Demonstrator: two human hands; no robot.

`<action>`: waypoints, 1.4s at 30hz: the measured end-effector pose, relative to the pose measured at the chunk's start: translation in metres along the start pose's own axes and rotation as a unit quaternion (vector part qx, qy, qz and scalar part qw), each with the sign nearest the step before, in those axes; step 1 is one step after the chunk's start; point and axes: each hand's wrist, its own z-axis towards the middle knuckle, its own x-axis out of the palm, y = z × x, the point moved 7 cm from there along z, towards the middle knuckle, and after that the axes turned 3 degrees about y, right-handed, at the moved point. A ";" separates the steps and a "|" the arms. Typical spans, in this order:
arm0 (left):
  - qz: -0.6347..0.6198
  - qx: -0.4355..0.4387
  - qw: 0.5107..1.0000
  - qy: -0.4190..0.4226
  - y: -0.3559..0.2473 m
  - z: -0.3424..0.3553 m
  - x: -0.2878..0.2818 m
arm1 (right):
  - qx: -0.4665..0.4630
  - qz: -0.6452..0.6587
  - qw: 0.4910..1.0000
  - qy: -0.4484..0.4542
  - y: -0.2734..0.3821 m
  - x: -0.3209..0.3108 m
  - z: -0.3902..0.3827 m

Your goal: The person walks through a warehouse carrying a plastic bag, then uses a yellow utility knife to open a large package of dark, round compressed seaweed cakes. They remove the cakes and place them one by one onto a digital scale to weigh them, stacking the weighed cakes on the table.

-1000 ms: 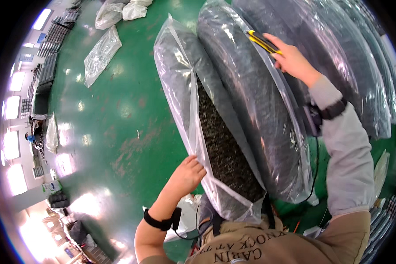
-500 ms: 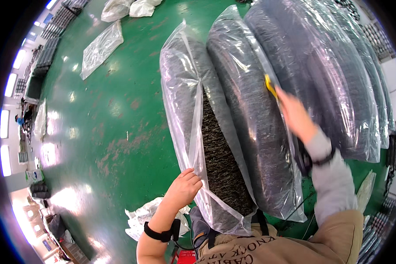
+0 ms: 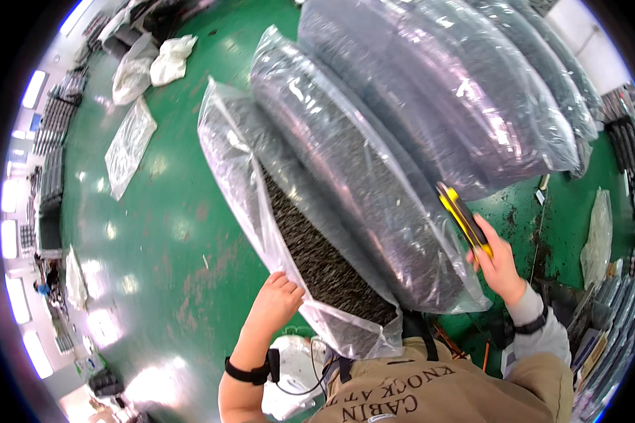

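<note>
My left hand grips the left edge of a long clear plastic bag, which lies open along a slit showing dark, coarse loose material. My right hand is closed on a yellow and black utility knife, its tip at the right edge of the middle filled bag, which lies alongside the opened one. The middle bag has no opening that I can make out.
More filled bags lie at the upper right. Crumpled white sacks and a flat plastic sheet are on the green floor. Stacked goods line the far left wall, near a small figure of a person.
My right hand and the knife have moved down along the middle bag toward me. My left hand still holds the opened bag's edge. The whole view has shifted.
</note>
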 end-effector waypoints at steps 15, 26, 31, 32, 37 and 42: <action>0.052 -0.022 0.998 -0.015 -0.019 -0.010 -0.010 | -0.239 -0.531 0.772 -0.254 0.118 -0.171 0.178; 0.074 0.002 0.997 -0.028 -0.025 -0.008 -0.007 | -0.371 -0.198 0.895 0.150 0.136 0.066 0.082; 0.016 0.069 0.997 -0.036 -0.038 -0.002 -0.028 | -0.265 -0.035 0.846 0.461 0.069 0.221 0.012; 0.012 0.068 0.997 -0.038 -0.037 -0.008 -0.029 | -0.219 -0.033 0.826 0.518 0.057 0.236 0.001; -0.017 0.082 0.996 -0.041 -0.025 -0.033 -0.022 | -0.182 -0.217 0.763 0.581 -0.033 0.237 -0.042; -0.034 0.109 0.992 -0.060 -0.007 -0.050 -0.014 | -0.158 -0.247 0.846 0.445 -0.052 0.205 -0.047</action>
